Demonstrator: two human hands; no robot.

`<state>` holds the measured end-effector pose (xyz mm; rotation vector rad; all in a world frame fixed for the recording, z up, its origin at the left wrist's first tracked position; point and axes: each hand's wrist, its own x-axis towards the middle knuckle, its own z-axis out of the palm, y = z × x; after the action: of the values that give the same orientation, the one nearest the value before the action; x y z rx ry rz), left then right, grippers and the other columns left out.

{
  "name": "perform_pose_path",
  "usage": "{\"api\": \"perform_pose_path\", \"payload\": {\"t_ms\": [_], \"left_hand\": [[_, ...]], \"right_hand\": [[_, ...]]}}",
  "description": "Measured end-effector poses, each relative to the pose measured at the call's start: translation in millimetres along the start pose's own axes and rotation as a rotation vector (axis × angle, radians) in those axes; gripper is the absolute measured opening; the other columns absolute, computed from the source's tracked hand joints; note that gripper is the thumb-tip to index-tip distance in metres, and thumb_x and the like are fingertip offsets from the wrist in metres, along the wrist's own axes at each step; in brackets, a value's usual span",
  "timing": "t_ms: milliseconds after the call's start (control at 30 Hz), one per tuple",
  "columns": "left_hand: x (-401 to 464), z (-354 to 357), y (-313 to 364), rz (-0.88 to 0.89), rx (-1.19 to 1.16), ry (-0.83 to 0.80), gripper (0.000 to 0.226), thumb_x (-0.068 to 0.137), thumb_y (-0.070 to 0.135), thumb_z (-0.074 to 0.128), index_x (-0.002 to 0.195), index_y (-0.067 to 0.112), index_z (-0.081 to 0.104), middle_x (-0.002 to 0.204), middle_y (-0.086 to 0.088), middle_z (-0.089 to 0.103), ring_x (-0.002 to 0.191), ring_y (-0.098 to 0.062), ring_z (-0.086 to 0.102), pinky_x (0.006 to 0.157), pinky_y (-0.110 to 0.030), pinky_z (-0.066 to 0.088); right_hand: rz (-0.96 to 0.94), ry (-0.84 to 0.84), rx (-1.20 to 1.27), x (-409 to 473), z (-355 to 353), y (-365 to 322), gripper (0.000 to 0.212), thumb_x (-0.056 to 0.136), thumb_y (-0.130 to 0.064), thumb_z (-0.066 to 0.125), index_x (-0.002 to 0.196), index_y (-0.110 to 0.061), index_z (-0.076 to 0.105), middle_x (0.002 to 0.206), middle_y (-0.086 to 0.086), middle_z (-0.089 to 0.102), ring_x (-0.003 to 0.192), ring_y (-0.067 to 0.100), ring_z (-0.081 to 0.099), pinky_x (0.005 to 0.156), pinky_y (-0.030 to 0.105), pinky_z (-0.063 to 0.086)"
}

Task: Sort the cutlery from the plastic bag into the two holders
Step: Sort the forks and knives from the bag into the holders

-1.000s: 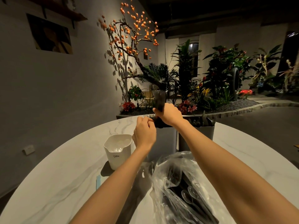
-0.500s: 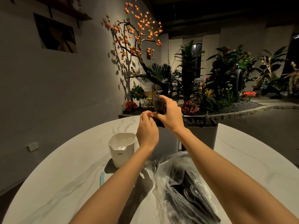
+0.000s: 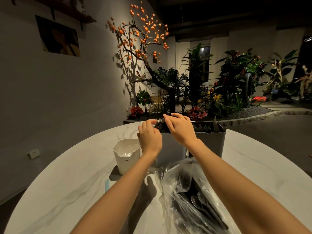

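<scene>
Two grey holders stand side by side on the counter (image 3: 253,166) just past the hands, and both hands are up at the rim of the nearer-left one. The left holder (image 3: 170,149) already bristles with dark forks (image 3: 160,124), tines up. The right hand (image 3: 181,129) lies over them with its fingers straight and spread, touching or pressing the tops rather than closing round anything. The left hand (image 3: 149,135) sits just beside it, fingers curled, with thumb and forefinger near the fork tips; whether it actually pinches one cannot be told. The right holder (image 3: 210,142), just to the right of the right hand, also shows dark handles at its rim.

By the look of it, the step in hand is settling a bundle of forks down into the left holder. The task is only partly done: the plastic bag (image 3: 190,196) lies open under the right forearm, close to the person, with clear spoons (image 3: 196,200) and more dark cutlery inside. A white cup (image 3: 126,154) stands to the left of the left hand, touching neither holder.

Next would likely be a reach back to the bag. That calls for picking out one kind of piece from a loose, tangled pile through crinkly film, probably with one hand steadying the bag's mouth.
</scene>
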<state>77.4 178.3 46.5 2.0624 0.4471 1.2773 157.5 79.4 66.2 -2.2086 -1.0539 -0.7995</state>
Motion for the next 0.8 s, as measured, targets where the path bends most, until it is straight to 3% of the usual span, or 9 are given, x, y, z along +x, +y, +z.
{"api": "perform_pose_path", "payload": {"t_ms": [133, 200, 333, 433, 533, 700, 800], "left_hand": [[-6, -5, -1, 0.010, -0.008, -0.025, 0.033, 0.092, 0.000, 0.041, 0.115, 0.015, 0.060, 0.120, -0.002, 0.060, 0.117, -0.020, 0.046, 0.100, -0.036, 0.036], [-8, -9, 0, 0.027, -0.005, -0.057, 0.037, 0.093, 0.000, 0.041, 0.120, 0.017, 0.059, 0.126, -0.001, 0.059, 0.122, -0.019, 0.045, 0.104, -0.035, 0.033], [-10, -13, 1, 0.001, -0.070, -0.123, 0.044, 0.094, 0.003, 0.041, 0.134, 0.017, 0.051, 0.143, -0.001, 0.050, 0.133, -0.020, 0.042, 0.112, -0.038, 0.032], [-11, -15, 7, -0.009, -0.078, -0.111, 0.048, 0.095, 0.004, 0.041, 0.141, 0.017, 0.044, 0.146, -0.002, 0.046, 0.135, -0.021, 0.041, 0.111, -0.036, 0.032], [-14, -17, 10, -0.036, -0.006, -0.160, 0.051, 0.096, 0.008, 0.041, 0.145, 0.018, 0.038, 0.143, -0.006, 0.050, 0.129, -0.027, 0.045, 0.108, -0.043, 0.039], [-14, -21, 8, -0.043, 0.030, -0.450, 0.066, 0.094, 0.005, 0.040, 0.153, 0.022, 0.016, 0.159, -0.003, 0.021, 0.141, -0.028, 0.029, 0.111, -0.044, 0.035], [-14, -25, 10, -0.053, 0.058, -0.461, 0.064, 0.095, 0.009, 0.043, 0.152, 0.023, 0.018, 0.161, -0.003, 0.014, 0.146, -0.027, 0.017, 0.117, -0.047, 0.023]], "right_hand": [[-0.016, -0.088, -0.175, -6, -7, -1, 0.057, 0.096, -0.045, 0.016, 0.136, -0.027, 0.053, 0.145, -0.009, 0.048, 0.142, 0.016, 0.026, 0.111, 0.041, 0.019], [-0.033, -0.191, -0.307, -10, -7, 0, 0.050, 0.103, -0.043, 0.017, 0.139, -0.029, 0.048, 0.152, -0.008, 0.037, 0.145, 0.017, 0.018, 0.113, 0.041, 0.016], [-0.014, -0.315, -0.303, -7, -16, -6, 0.041, 0.105, -0.033, 0.024, 0.136, -0.028, 0.050, 0.160, -0.004, 0.019, 0.147, 0.021, 0.008, 0.116, 0.047, 0.011], [0.004, -0.154, -0.156, -8, -26, -16, 0.042, 0.105, -0.030, 0.027, 0.142, -0.022, 0.045, 0.155, -0.004, 0.032, 0.144, 0.016, 0.020, 0.115, 0.042, 0.016], [0.049, -0.016, -0.003, -13, -38, -22, 0.038, 0.103, -0.025, 0.034, 0.134, -0.016, 0.055, 0.141, -0.001, 0.051, 0.133, 0.018, 0.038, 0.108, 0.038, 0.028], [0.121, -0.032, -0.001, -27, -47, -13, 0.032, 0.099, -0.019, 0.040, 0.116, -0.010, 0.067, 0.118, 0.008, 0.067, 0.115, 0.028, 0.055, 0.095, 0.044, 0.043], [0.136, -0.062, -0.017, -37, -46, -13, 0.030, 0.099, -0.019, 0.043, 0.108, -0.010, 0.070, 0.108, 0.008, 0.070, 0.105, 0.028, 0.059, 0.092, 0.046, 0.045]]}}
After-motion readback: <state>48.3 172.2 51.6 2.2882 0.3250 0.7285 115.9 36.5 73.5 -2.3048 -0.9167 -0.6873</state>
